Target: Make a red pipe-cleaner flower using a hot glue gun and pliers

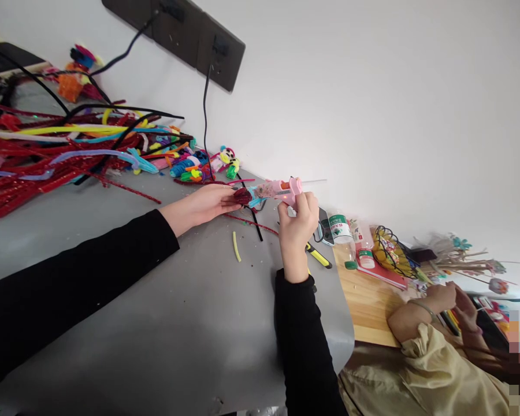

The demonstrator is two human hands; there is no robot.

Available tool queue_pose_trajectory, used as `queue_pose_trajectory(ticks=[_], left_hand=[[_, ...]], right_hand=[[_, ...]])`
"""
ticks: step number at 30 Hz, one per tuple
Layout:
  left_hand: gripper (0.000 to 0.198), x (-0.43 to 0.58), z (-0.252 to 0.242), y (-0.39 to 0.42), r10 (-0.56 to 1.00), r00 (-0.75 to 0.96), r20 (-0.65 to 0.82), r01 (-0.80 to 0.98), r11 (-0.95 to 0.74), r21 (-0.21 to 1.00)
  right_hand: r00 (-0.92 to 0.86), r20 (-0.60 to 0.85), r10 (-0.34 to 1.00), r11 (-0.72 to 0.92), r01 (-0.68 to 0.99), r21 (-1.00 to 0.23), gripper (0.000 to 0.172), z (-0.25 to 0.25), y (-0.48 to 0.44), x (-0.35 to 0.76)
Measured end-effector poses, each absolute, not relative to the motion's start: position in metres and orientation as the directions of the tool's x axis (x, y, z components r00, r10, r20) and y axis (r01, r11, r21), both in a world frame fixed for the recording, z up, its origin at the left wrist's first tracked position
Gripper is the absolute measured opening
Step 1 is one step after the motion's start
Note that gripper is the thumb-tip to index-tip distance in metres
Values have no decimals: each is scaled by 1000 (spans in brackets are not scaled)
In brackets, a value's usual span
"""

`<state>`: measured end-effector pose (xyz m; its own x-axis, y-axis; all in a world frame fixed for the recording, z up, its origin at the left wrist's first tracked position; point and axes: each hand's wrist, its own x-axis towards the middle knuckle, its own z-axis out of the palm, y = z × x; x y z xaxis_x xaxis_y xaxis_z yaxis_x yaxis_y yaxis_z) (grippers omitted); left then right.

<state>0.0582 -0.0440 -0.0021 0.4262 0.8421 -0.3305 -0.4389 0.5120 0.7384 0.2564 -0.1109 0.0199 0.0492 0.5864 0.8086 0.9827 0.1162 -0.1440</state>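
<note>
My left hand (208, 202) is closed on a small pipe-cleaner figure (243, 196), dark red and fuzzy, with light blue strands at its right side. My right hand (300, 222) grips a pink hot glue gun (291, 186) whose front points left at the figure. The nozzle looks to be at or against the light blue part; whether they touch I cannot tell. Under my hands lie a red glitter pipe cleaner (260, 224), a black strip (256, 226) and a short yellow-green piece (236, 247). A yellow-and-black utility knife (319, 256) rests beside my right wrist.
Loose pipe cleaners (69, 156) pile up on the grey table (177, 335) at left, near small finished figures (225, 159). A power strip (195, 34) with cords is on the wall. Bottles (340, 231) and a yellow basket (392, 251) stand right, beside another person's arms (429, 306).
</note>
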Motion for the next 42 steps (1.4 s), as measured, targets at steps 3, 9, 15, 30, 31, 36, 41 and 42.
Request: queue_pose_trajectory(ticks=[3, 9, 15, 30, 31, 36, 41, 42], left_hand=[[26, 58, -2, -44, 833, 435, -341, -434, 526, 732], [26, 58, -1, -43, 841, 420, -342, -449, 520, 727], [24, 58, -7, -40, 837, 450, -313, -448, 514, 731], [27, 59, 4, -47, 845, 385, -370, -458, 523, 718], [27, 59, 5, -47, 845, 385, -372, -460, 525, 716], [25, 57, 9, -48, 834, 396, -384, -457, 542, 706], [18, 54, 8, -47, 818, 449, -359, -434, 551, 713], [18, 54, 7, -46, 818, 462, -343, -425, 544, 724]], right_hand=[[30, 816, 578, 129, 983, -128, 12, 20, -111, 256], [51, 809, 586, 121, 981, -149, 12, 21, -111, 256], [63, 803, 593, 127, 977, -171, 12, 21, -112, 256], [68, 799, 597, 125, 976, -177, 13, 22, -111, 257], [66, 800, 596, 129, 976, -177, 13, 22, -111, 257], [66, 822, 566, 149, 972, -181, 12, 21, -110, 258], [81, 830, 553, 143, 971, -189, 11, 20, -109, 259], [84, 829, 553, 140, 971, -191, 10, 20, -109, 260]])
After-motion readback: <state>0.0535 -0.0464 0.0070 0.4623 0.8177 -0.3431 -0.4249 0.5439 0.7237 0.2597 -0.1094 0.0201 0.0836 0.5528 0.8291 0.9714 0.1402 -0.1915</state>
